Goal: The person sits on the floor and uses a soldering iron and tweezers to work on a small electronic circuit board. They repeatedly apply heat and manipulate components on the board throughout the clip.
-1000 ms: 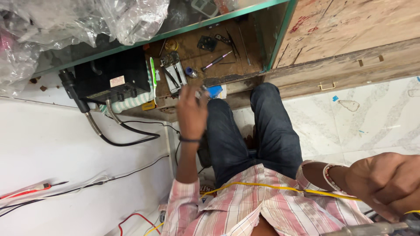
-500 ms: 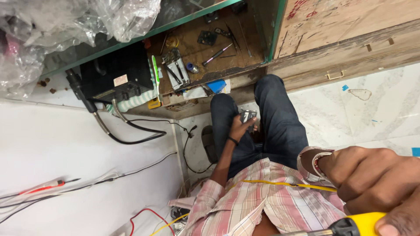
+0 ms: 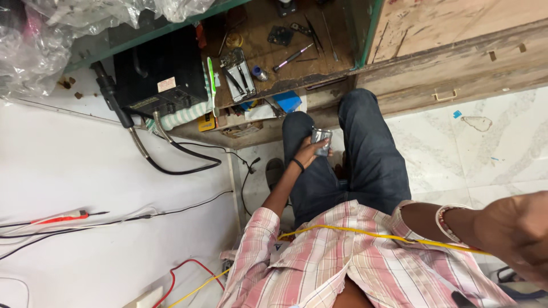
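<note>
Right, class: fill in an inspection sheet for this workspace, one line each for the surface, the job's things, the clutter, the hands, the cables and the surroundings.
Surface: white bench top at left, bare apart from wires; worn wooden shelf above the knees.
Job's things: small grey metal part, held over the lap.
Clutter: tweezers, screwdriver and small parts on the shelf; crumpled plastic wrap; black box unit.
Hands: left hand grips the metal part; right hand close to the camera, its fingers out of frame.
Cables: black hoses from the unit; red, black and white wires; yellow wire across the shirt.
Surroundings: pale marble-pattern floor; wooden drawer front.
</note>
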`<state>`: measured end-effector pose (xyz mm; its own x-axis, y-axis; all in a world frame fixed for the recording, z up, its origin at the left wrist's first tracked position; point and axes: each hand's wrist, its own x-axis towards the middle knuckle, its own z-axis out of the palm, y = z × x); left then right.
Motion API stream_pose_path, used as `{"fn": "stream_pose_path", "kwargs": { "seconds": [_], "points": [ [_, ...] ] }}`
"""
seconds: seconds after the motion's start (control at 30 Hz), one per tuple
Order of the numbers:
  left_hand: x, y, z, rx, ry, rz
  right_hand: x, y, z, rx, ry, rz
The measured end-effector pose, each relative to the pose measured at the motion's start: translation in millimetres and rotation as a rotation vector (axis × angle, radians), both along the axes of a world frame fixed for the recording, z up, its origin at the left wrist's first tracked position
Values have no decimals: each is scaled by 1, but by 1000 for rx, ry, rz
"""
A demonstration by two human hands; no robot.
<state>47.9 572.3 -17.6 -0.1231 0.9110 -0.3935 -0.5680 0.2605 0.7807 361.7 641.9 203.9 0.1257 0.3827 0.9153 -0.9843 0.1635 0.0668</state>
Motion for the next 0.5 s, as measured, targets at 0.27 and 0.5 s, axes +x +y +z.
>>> {"fn": "stream_pose_path", "kwargs": {
  "seconds": [0.27,0.5],
  "points": [
    [14,-1,4,40,-159,-8,-18,-30,57,189,-429,81],
    [2,0,3,99,-361,93,-48,-19,81,200,-400,147]
  ]
}}
